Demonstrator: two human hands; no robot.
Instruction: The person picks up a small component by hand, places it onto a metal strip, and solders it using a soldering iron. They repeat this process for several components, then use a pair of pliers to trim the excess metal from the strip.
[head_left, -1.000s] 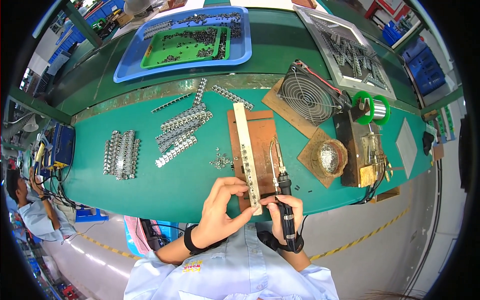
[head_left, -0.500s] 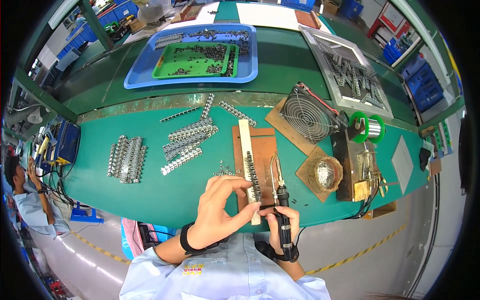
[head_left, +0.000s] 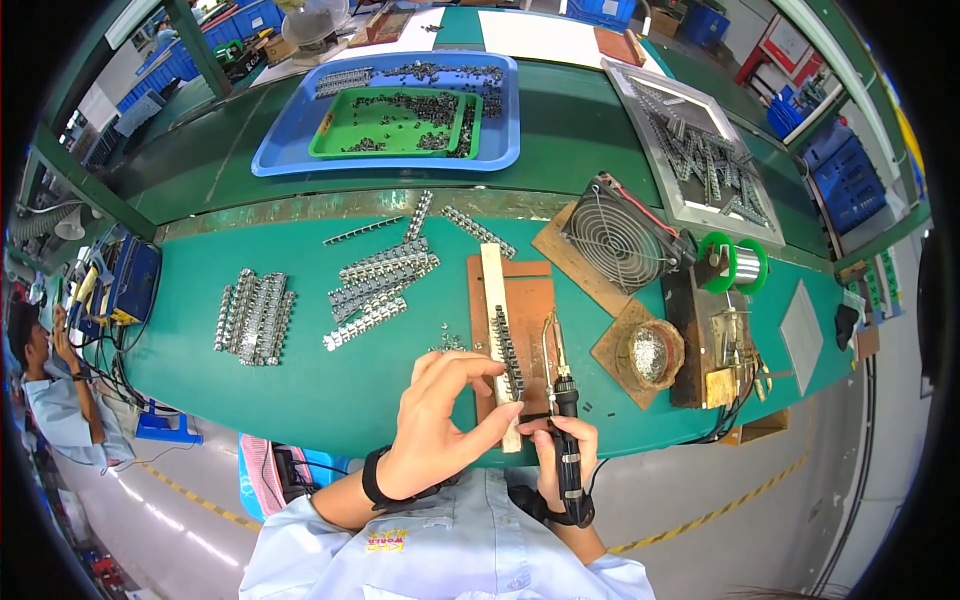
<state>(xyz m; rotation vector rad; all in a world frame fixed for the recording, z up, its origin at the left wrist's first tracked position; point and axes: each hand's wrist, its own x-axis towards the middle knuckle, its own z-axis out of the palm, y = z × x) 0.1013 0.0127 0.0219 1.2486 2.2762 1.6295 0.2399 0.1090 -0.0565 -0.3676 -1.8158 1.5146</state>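
A pale wooden bar (head_left: 494, 280) lies lengthwise on a brown board (head_left: 532, 300), carrying a strip of small dark and metal parts (head_left: 508, 345). My left hand (head_left: 440, 425) has its thumb and bent forefinger on the strip's lower part, steadying it. In my right hand (head_left: 570, 445) is a soldering iron (head_left: 566, 400) with a black handle, its metal tip pointing away from me over the board's right side. That hand's thumb and forefinger also reach toward the bar's near end; what they touch there is too small to make out.
Metal strips (head_left: 255, 318) lie in groups on the green table. A fan (head_left: 618, 238), a round dish of solder (head_left: 650, 355) and a solder wire spool (head_left: 738, 262) stand to the right. Behind are a blue tray (head_left: 285, 150) and a framed tray (head_left: 690, 205). A co-worker (head_left: 65, 400) sits far left.
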